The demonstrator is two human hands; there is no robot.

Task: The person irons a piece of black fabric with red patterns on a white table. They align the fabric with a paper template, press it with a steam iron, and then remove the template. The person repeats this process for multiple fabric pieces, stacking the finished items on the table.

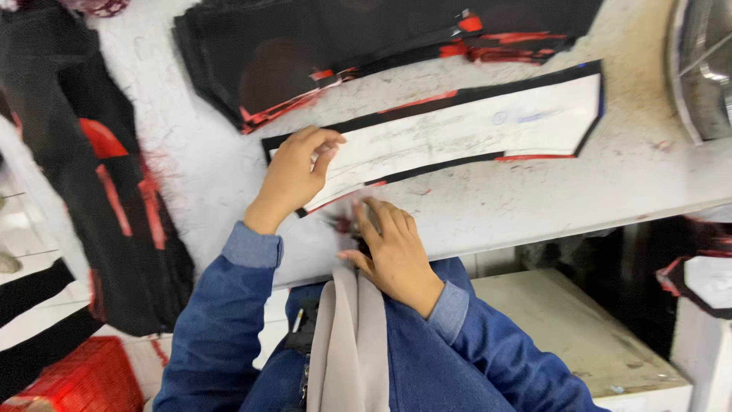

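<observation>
— So, where are the hands?

— Both are at the near edge of the table, a white, scuffed top streaked with red. The left hand lies on the left end of the template, a long, curved white piece.

— Is it gripping it?

— Pressing rather than gripping: fingers together and bent, thumb alongside, holding that end down. Nothing is pinched between them.

— And the template itself?

— It lies flat on a matching black piece whose dark edge shows all round it, with red bits at the rim. The pair runs from the left hand out to the right, widening to an angled end.

— The right hand?

— The right hand sits just below the template's left end, at the table edge, palm down, fingers loosely spread. Something small and dark is under the fingertips, near a red smear; whether it is clamped on a tool I cannot tell.

— What else is about?

— A stack of black cut pieces with red edging lies beyond the template, near it but apart. More black and red fabric hangs off the table's left side. A red crate stands on the floor at lower left. Both arms wear blue denim sleeves, and a beige scarf hangs between them.
</observation>
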